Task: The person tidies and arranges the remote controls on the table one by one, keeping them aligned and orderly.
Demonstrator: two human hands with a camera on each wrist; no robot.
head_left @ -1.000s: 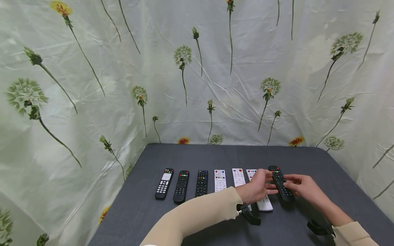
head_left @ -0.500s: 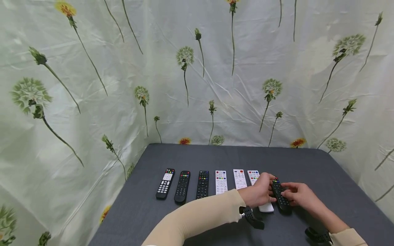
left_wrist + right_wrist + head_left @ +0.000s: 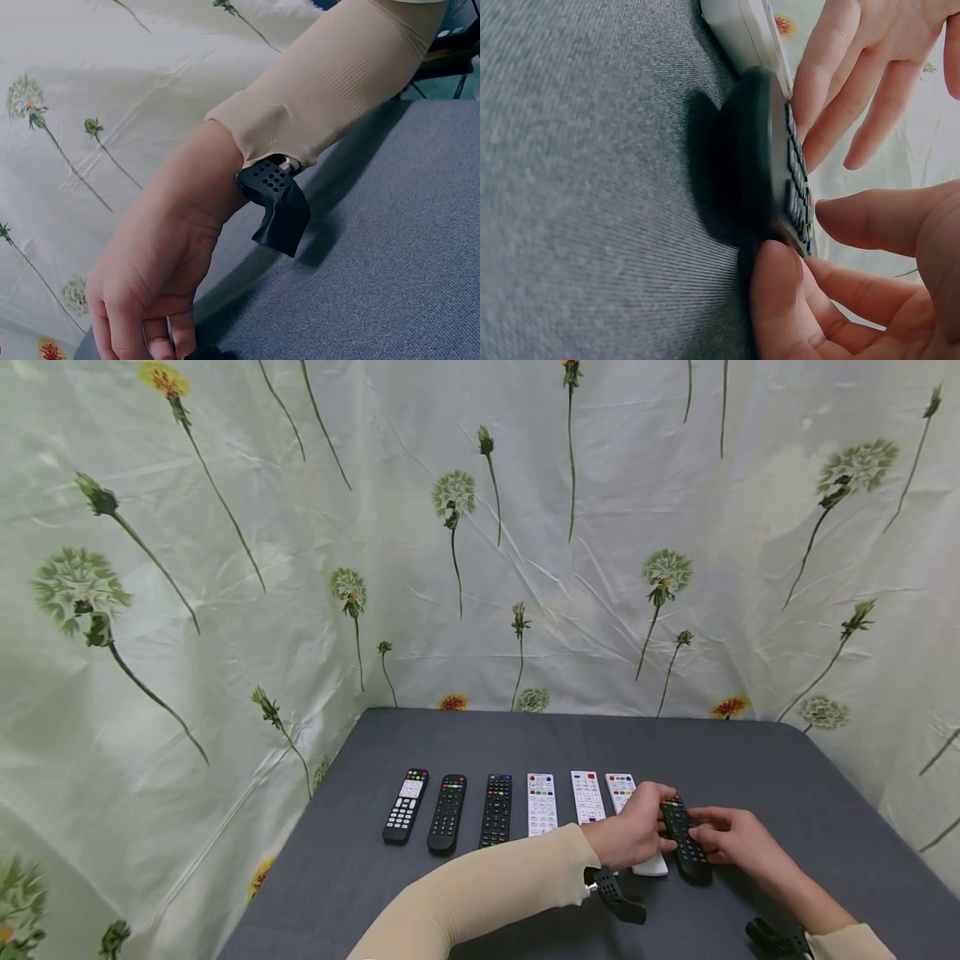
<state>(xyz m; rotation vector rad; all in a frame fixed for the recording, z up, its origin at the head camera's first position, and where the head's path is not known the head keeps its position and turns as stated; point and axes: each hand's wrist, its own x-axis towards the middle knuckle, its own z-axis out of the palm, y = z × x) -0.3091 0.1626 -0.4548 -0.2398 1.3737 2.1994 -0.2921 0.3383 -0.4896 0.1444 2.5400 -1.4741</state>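
Note:
A black remote control [image 3: 685, 845] lies at the right end of a row of remotes, low over the dark cloth. My right hand [image 3: 738, 841] holds its right edge, thumb by the buttons and fingers at the side. My left hand [image 3: 632, 831] reaches across from the left, its fairly straight fingers touching the remote's left edge near the far end. In the right wrist view the black remote [image 3: 754, 157] shows its near end and a shadow under it; whether it rests fully on the cloth is hard to tell. The left wrist view hides nearly all of it.
Just left stands a white remote [image 3: 649, 867], partly under the left hand. Further left lie two more white remotes [image 3: 588, 797] [image 3: 541, 803] and several black ones [image 3: 495, 810]. The grey table [image 3: 352, 893] meets a flower-printed curtain [image 3: 405, 543] behind.
The black remote has come down towards the table and slightly nearer, closer to the white remote. Both hands have moved down with it; in the last half second they hardly move.

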